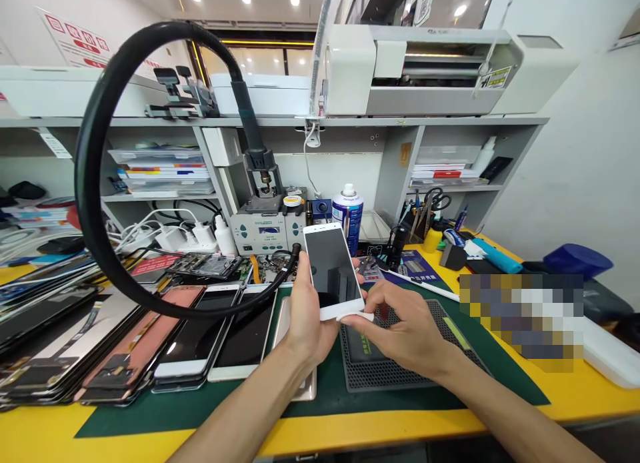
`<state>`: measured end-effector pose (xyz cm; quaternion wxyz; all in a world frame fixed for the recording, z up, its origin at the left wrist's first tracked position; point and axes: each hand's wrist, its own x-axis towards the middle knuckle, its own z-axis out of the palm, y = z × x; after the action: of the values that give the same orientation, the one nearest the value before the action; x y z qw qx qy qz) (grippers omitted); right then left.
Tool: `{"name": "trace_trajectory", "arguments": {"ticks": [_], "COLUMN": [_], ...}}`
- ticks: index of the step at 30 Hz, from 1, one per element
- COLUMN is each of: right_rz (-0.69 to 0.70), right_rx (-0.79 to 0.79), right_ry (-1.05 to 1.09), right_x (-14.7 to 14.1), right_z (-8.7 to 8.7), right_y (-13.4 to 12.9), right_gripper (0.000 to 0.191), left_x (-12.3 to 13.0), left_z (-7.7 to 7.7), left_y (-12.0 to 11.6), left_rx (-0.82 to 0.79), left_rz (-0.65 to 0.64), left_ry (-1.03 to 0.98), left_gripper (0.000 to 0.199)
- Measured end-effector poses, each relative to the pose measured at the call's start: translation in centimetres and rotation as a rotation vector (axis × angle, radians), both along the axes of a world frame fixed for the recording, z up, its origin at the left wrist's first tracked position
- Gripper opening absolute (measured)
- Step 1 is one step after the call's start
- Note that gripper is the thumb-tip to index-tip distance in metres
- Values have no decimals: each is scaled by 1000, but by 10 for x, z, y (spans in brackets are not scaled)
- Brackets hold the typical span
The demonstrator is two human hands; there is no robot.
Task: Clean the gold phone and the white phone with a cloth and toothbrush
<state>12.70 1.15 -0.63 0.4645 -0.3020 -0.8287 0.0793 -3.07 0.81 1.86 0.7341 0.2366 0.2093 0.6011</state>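
A white smartphone (334, 266) with a dark screen is tilted up toward me above the green mat. My left hand (306, 306) is closed around its left side and back, with fingertips showing at the right edge. At the phone's lower right corner, my right hand (400, 326) pinches a slim white piece (361, 315) between thumb and index finger. It lies along the bottom edge; its exact kind does not show. Below the right hand lies a dark grey perforated pad (380, 381), with a flat black item (363, 346) on top.
Stacked phone screens (135, 343) and several phones fill the left. A black hose (90, 176) arches over them from the rework station (263, 229). Behind stand a blue spray can (349, 213) and a tool holder (425, 216). A white stick-like tool (425, 284) lies right on the green mat (510, 376).
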Motion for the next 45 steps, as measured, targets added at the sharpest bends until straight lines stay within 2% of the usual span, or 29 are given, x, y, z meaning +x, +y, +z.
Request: {"name": "trace_trajectory", "arguments": {"ticks": [13, 17, 23, 28, 32, 39, 42, 45], "right_rz": [-238, -261, -168, -80, 27, 249, 340, 366], "right_rx": [-124, -170, -268, -350, -480, -713, -827, -898], "right_ry": [29, 54, 58, 78, 106, 265, 327, 365], "right_x": [-17, -19, -16, -11, -5, 1, 2, 4], "right_z": [-15, -14, -6, 0, 6, 14, 14, 15], "right_y": [-5, -7, -11, -7, -3, -2, -1, 2], "right_gripper": [47, 49, 42, 32, 28, 28, 27, 31], "left_x": [9, 8, 4, 2, -1, -3, -6, -9], "left_z": [-4, -5, -5, -4, -4, 2, 7, 11], "left_y": [-1, -1, -1, 0, 2, -1, -1, -1], "left_rx": [-65, -40, 8, 5, 49, 91, 104, 115], "left_rz": [23, 42, -13, 30, 50, 52, 22, -26], "left_ry": [73, 96, 92, 56, 21, 70, 80, 82], "left_gripper": [71, 71, 71, 63, 57, 58, 57, 57]}}
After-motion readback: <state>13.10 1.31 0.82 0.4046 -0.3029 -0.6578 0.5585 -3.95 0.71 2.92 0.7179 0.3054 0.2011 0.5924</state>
